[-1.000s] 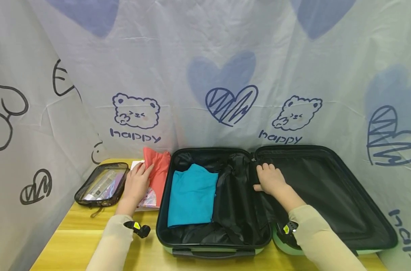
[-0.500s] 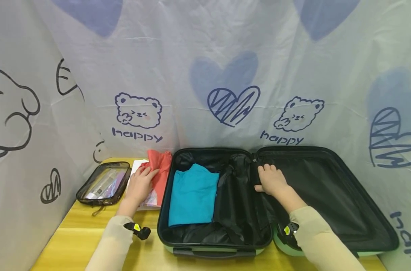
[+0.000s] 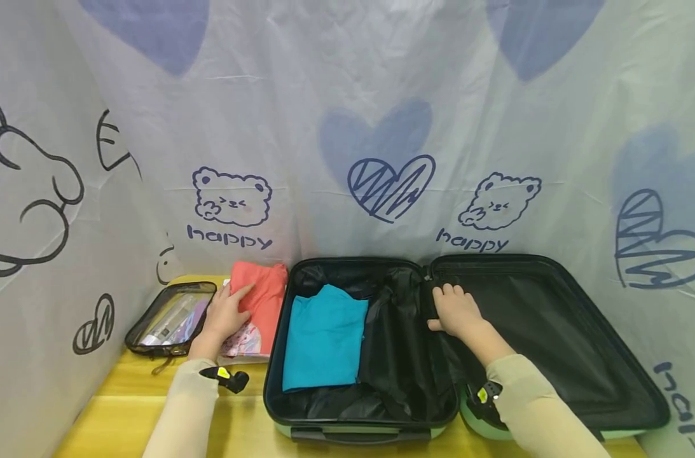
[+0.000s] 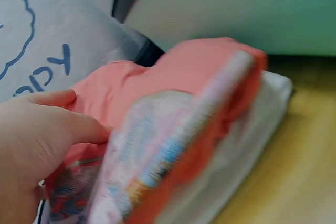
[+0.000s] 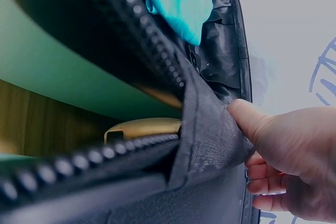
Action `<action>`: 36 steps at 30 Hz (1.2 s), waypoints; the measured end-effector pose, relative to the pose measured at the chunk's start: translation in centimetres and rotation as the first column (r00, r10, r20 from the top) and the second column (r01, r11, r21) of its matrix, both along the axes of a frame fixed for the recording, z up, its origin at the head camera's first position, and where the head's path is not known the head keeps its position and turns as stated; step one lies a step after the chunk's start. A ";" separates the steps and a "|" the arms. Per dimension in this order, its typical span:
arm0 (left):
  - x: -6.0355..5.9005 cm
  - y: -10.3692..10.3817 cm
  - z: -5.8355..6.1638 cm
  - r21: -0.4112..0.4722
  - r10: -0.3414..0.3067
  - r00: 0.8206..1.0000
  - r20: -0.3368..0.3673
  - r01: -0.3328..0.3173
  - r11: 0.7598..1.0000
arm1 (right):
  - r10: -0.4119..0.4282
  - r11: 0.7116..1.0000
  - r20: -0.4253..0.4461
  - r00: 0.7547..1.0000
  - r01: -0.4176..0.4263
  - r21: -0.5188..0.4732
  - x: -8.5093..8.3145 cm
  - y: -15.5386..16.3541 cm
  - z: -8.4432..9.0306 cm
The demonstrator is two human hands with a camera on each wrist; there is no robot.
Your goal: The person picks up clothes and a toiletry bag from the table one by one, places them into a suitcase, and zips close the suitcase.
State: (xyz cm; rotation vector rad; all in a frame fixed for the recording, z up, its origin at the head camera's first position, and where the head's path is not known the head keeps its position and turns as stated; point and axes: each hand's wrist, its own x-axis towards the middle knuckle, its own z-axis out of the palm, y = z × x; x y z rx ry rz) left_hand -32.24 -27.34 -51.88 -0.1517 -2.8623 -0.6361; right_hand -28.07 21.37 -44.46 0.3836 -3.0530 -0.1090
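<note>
From the head camera, your left hand [image 3: 226,312] has flattened onto the folded coral garment [image 3: 259,294], which has settled from bunched to smooth beside the open suitcase [image 3: 278,356]. The left wrist camera shows relaxed fingers touching it, not gripping. On the right wrist camera, your right hand [image 5: 294,156] still pinches the black lining flap [image 5: 210,129].
</note>
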 end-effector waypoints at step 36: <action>-0.7 -0.5 0.3 0.178 -0.069 0.983 0.169 0.039 0.983 | 0.005 1.000 0.000 1.000 -0.005 -0.011 -0.1 0.3 -0.4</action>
